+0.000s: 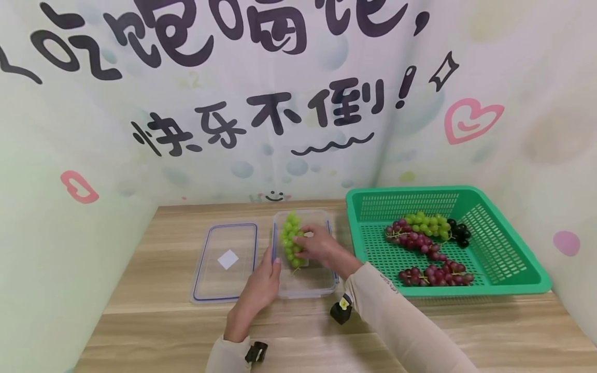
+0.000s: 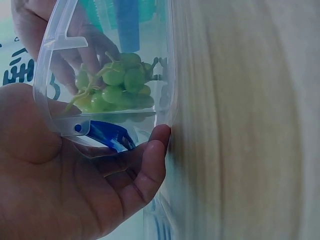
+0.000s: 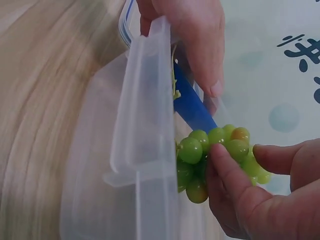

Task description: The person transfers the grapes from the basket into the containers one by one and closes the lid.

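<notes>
A bunch of green grapes (image 1: 289, 233) lies along the left side inside a clear plastic container (image 1: 314, 282). My right hand (image 1: 322, 246) reaches in over the container and grips the bunch, thumb on one side and fingers on the other, as the right wrist view shows with the grapes (image 3: 192, 150) at rim height. On the container's left wall, my left hand (image 1: 261, 280) holds the side, its fingers curled by a blue latch (image 2: 107, 134). Through the clear wall in the left wrist view, the grapes (image 2: 122, 82) show with their stem.
Left of the container lies a clear lid (image 1: 210, 280) with a blue seal and a white square label (image 1: 228, 259). At the right stands a green basket (image 1: 448, 290) with red grapes (image 1: 436, 274), more green grapes (image 1: 426, 224) and black grapes (image 1: 460, 233). A printed wall rises behind the table.
</notes>
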{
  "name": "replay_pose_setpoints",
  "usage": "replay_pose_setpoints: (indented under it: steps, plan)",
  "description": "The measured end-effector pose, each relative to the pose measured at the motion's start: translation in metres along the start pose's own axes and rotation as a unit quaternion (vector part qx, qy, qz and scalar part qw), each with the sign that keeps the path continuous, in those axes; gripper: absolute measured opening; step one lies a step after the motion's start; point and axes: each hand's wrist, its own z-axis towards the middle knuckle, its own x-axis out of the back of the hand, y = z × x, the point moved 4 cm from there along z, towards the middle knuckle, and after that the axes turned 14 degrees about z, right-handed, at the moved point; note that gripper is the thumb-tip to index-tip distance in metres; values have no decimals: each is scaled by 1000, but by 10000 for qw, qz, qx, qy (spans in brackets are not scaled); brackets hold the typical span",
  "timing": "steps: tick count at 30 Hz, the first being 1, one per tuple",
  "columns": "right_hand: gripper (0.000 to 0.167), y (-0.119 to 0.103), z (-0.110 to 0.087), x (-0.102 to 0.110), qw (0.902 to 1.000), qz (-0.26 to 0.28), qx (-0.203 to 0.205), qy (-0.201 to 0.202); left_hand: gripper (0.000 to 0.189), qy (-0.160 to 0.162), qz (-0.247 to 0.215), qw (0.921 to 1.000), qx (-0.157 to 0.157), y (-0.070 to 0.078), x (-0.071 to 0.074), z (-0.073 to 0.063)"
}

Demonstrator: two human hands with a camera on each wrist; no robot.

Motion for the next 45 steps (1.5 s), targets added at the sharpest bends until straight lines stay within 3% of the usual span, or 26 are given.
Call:
replay_pose_setpoints:
  steps: [14, 23, 32, 45]
  plan:
    - [53, -2, -2, -2, 9981, 417, -364, -252, 55, 32, 72, 9999, -66, 1, 1, -1]
    - [52, -4, -2, 4, 9984, -369, -349, -240, 56, -20, 53, 10000, 61, -1, 1, 0]
    - [60, -3, -4, 6, 9950, -895, -435, -104, 57, -106, 18, 9999, 114, 0, 0, 0]
    - [62, -2, -4, 6, 9924, -1153, -409, -158, 58, -141, 28, 9997, 174, 1, 1, -1]
